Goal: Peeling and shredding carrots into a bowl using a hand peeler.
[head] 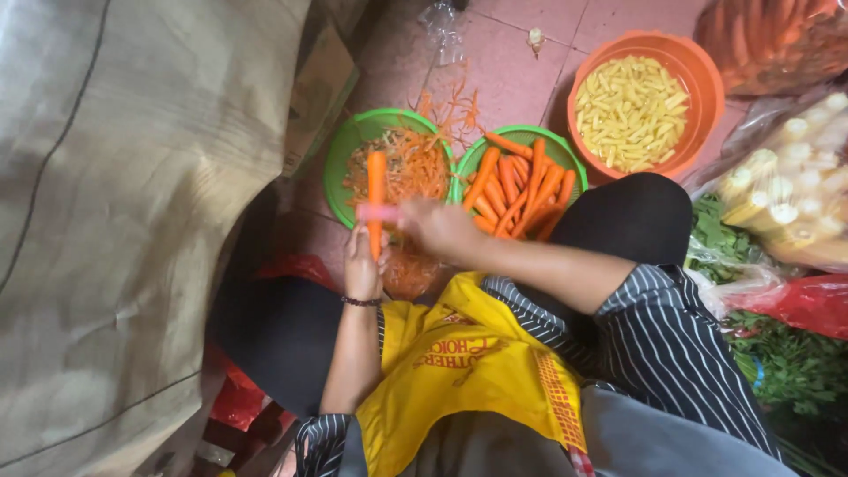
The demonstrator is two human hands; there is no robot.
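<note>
From the head camera, looking down, the left hand (362, 265) has its grip closed around the lower end of a carrot (376, 199), which stands nearly upright, its tip rising over the green bowl of peelings (346, 146). The right hand (439, 225) sits just beside the carrot at mid-length, fingers curled round a pink peeler (380, 213) that lies across the carrot and touches it — the hand is blurred, so how tightly it is closed cannot be told beyond that. Orange shavings fill that bowl and spill onto the pink tiled floor (512, 71) behind it. To the right, touching its rim, a second green bowl (565, 150) holds a heap of whole peeled carrots (521, 190). Farther right stands an orange basin (707, 79) of pale yellow cut pieces (629, 110). A yellow apron (459, 371) covers the person's lap — a grey sack (115, 221) fills the left side, leafy greens (786, 362) lie at the right.
</note>
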